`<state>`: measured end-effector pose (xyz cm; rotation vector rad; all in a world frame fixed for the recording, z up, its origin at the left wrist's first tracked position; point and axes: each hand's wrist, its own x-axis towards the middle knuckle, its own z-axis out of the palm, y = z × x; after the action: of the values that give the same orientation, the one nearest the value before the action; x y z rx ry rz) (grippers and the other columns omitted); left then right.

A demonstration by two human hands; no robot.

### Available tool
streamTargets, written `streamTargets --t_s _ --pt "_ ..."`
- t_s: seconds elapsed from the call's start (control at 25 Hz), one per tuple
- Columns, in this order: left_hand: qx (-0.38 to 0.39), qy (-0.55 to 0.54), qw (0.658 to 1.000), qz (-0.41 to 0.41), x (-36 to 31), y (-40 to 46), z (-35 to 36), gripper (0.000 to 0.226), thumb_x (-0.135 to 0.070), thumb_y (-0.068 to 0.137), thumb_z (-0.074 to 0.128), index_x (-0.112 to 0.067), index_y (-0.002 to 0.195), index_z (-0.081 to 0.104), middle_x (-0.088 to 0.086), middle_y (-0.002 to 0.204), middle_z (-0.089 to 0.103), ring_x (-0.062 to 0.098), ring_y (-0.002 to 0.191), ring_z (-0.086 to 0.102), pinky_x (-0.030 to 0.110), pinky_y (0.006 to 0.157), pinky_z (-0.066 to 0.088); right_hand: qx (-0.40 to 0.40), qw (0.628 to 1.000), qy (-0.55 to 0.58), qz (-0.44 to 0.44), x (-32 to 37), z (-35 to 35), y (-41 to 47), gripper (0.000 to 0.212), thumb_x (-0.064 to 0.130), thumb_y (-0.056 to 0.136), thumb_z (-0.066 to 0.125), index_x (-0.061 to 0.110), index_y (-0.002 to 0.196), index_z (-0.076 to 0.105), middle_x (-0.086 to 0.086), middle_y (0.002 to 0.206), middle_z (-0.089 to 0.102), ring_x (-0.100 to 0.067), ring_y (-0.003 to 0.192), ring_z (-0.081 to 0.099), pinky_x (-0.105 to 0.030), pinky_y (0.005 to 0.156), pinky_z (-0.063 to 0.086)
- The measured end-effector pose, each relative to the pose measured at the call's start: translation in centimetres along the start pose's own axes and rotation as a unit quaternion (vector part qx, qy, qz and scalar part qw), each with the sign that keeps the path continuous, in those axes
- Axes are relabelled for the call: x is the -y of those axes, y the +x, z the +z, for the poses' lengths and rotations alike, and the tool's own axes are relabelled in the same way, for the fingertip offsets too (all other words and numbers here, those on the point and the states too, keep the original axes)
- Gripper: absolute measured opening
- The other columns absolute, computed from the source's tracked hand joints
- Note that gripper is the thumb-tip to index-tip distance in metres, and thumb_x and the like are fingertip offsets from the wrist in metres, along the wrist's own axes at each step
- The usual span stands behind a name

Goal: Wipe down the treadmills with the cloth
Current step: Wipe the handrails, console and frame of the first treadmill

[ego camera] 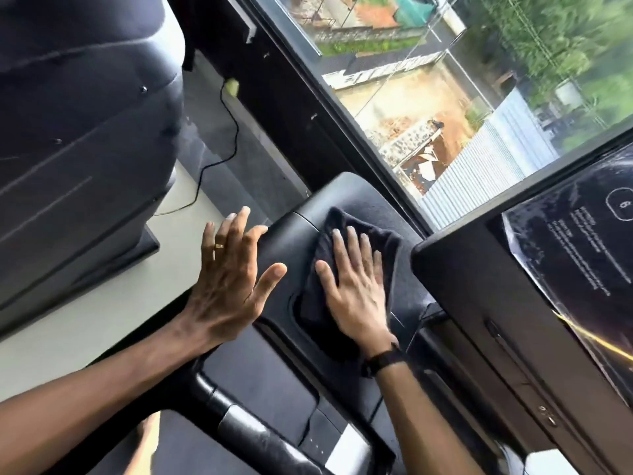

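A dark cloth lies spread on the black console top of the treadmill in front of me. My right hand presses flat on the cloth with straight fingers. My left hand, wearing a gold ring, rests with straight spread fingers against the console's left edge and holds nothing. The treadmill's tilted display screen stands at the right, showing white text on black. A black handlebar runs across the bottom.
A second treadmill's dark console back fills the upper left. A black power cable trails over the pale floor between the machines. A large window right behind the console looks out on rooftops and trees.
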<state>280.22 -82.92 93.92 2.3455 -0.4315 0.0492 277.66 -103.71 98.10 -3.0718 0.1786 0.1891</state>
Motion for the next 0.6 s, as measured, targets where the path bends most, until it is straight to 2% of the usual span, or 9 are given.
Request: streamTargets --t_s 0.16,0.24,0.28,0.36,0.44,0.48,0.52,0.56,0.6 --pt "0.004 -0.024 1.0 0.007 0.1 0.0 0.3 0.073 -0.065 0.099 0.011 -0.009 0.131 0.045 0.016 0.156 0.027 0.035 0.147 0.023 0.057 0.12 0.006 0.013 0.995 -0.018 0.093 -2.5 -1.4 7.5 0.071 0.064 0.098 0.028 0.031 0.159 0.011 0.001 0.168 -0.003 -0.02 0.154 -0.009 -0.045 0.123 -0.008" --pt "0.003 -0.032 0.999 -0.011 0.3 0.0 0.6 0.076 -0.067 0.097 0.008 -0.009 0.127 0.046 0.016 0.156 0.026 0.033 0.148 0.02 0.055 0.121 0.004 0.02 0.994 -0.045 0.095 -1.8 -1.0 13.5 0.068 0.064 0.097 0.032 0.031 0.156 0.025 -0.002 0.167 0.008 -0.025 0.154 -0.002 -0.048 0.122 -0.006" --pt "-0.003 -0.04 0.999 -0.021 0.4 -0.1 0.8 0.077 -0.068 0.096 0.007 -0.009 0.127 0.046 0.015 0.157 0.025 0.031 0.148 0.019 0.053 0.121 0.002 0.036 0.994 -0.075 0.077 -1.1 -0.8 16.0 0.064 0.064 0.094 0.034 0.032 0.149 0.039 -0.003 0.164 0.021 -0.026 0.152 0.007 -0.048 0.121 -0.001" --pt "-0.017 -0.062 0.997 -0.03 0.6 -0.3 0.6 0.079 -0.07 0.095 0.006 -0.009 0.129 0.044 0.012 0.158 0.022 0.025 0.15 0.016 0.05 0.122 -0.002 0.107 0.982 -0.153 0.018 1.4 -0.4 18.9 0.058 0.069 0.087 0.036 0.035 0.126 0.063 0.0 0.146 0.05 -0.025 0.141 0.032 -0.046 0.115 0.016" --pt "-0.034 -0.085 0.996 -0.017 0.7 -0.7 0.0 0.078 -0.068 0.097 0.008 -0.007 0.134 0.041 0.01 0.159 0.02 0.022 0.149 0.019 0.047 0.122 -0.004 0.195 0.96 -0.186 -0.072 5.4 -0.7 18.0 0.071 0.078 0.078 0.025 0.035 0.11 0.072 -0.003 0.127 0.066 -0.026 0.125 0.053 -0.038 0.099 0.033" --pt "-0.05 -0.093 0.994 -0.007 0.7 -0.7 -0.2 0.077 -0.065 0.098 0.01 -0.005 0.136 0.04 0.01 0.16 0.02 0.021 0.148 0.023 0.047 0.122 -0.002 0.209 0.954 -0.173 -0.128 7.6 -0.6 16.1 0.077 0.077 0.072 0.017 0.032 0.099 0.073 -0.005 0.117 0.07 -0.027 0.116 0.06 -0.036 0.091 0.035" --pt "-0.073 -0.095 0.993 0.001 0.5 -0.8 -0.5 0.074 -0.062 0.099 0.012 -0.004 0.136 0.04 0.01 0.16 0.021 0.02 0.146 0.027 0.049 0.122 0.003 0.203 0.954 -0.128 -0.18 9.5 -0.4 12.9 0.073 0.072 0.07 0.015 0.028 0.088 0.07 -0.006 0.109 0.072 -0.027 0.109 0.062 -0.036 0.087 0.036" --pt "-0.099 -0.091 0.991 0.005 0.3 -0.7 -0.6 0.072 -0.06 0.1 0.012 -0.004 0.135 0.04 0.011 0.16 0.022 0.019 0.144 0.031 0.052 0.121 0.009 0.184 0.952 -0.063 -0.235 10.9 -0.4 9.1 0.061 0.064 0.074 0.019 0.026 0.082 0.066 -0.004 0.105 0.073 -0.024 0.107 0.062 -0.036 0.09 0.037" --pt "-0.123 -0.088 0.988 0.004 0.2 -0.6 -0.7 0.071 -0.058 0.1 0.012 -0.004 0.134 0.041 0.012 0.161 0.023 0.016 0.142 0.032 0.052 0.119 0.014 0.165 0.941 -0.013 -0.294 11.4 -0.1 5.4 0.049 0.056 0.081 0.028 0.026 0.089 0.067 0.0 0.11 0.071 -0.021 0.113 0.06 -0.034 0.097 0.036"
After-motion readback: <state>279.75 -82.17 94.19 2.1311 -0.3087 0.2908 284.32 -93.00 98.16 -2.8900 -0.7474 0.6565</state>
